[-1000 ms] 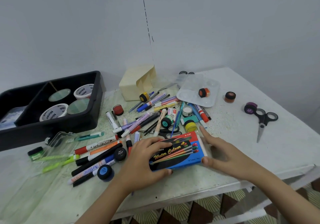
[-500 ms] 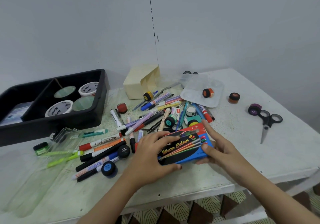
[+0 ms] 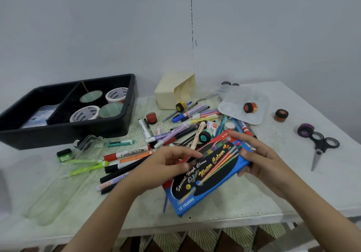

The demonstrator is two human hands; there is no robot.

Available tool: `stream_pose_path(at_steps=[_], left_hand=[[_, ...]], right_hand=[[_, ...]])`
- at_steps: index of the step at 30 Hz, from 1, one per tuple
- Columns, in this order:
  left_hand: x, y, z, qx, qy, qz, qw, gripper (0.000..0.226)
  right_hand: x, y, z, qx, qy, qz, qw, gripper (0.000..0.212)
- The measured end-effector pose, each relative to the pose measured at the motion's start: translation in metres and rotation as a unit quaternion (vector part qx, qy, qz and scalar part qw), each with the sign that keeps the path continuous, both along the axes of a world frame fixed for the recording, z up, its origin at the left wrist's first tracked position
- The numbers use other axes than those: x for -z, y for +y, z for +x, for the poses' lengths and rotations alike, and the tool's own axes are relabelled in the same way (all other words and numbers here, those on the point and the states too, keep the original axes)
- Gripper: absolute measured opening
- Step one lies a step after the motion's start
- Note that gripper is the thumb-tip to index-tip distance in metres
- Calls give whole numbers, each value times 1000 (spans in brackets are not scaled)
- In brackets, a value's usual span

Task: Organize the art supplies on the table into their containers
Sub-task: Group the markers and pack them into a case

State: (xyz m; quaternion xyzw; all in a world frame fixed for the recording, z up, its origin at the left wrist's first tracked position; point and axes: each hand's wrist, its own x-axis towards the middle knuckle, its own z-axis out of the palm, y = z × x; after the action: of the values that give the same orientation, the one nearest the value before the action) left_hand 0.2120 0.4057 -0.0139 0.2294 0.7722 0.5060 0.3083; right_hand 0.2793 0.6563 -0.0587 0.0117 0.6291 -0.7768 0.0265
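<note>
Pale grey wall rises behind a white, speckled surface (image 3: 293, 183) crowded with loose art supplies. Near its front edge a person holds a flat blue-and-red cardboard water-colour box (image 3: 207, 175) in both hands, with its printed face up and set on a slant. Whether its near corner touches the surface cannot be told. The left hand (image 3: 162, 166) pinches the box's upper long edge, fingers curled over the top and thumb on the printed face. The right hand (image 3: 259, 158) grips the far end, its fingers over that end and its thumb pressed on the face.

Just behind the box lies a heap of coloured markers and pens (image 3: 185, 127) with small round paint pots among them. A black plastic tray (image 3: 64, 132) with a divider sits well to the left and holds rolls of white tape. A clear plastic palette (image 3: 254, 118) and black-handled scissors (image 3: 320, 148) lie to the right.

The box is probably light, and its thin card would dent under a hard squeeze. Its glossy print may be a little slippery. Holding it at both ends or along the long edges looks safest. It should probably be kept level so nothing slides out of an end flap.
</note>
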Motion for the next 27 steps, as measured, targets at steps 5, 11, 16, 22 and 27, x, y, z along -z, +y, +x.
stream_pose_path(at_steps=[5,11,16,22,27], left_hand=[[10,-15,-7,-73,-93,75,990,34],[13,-35,-16,-181,-73,198,961,38],[8,-63,-32,-255,-42,252,933,36],[-8,-125,-55,-273,8,211,939,39],[-28,-193,-86,-274,77,176,942,36]], right_hand=[[0,-21,-17,30,31,16,999,68],[-13,-66,-44,16,53,6,998,35],[-23,-120,-67,-54,63,44,996,41],[-32,-184,-110,-50,61,24,997,43],[-44,-240,-152,-64,55,14,996,42]])
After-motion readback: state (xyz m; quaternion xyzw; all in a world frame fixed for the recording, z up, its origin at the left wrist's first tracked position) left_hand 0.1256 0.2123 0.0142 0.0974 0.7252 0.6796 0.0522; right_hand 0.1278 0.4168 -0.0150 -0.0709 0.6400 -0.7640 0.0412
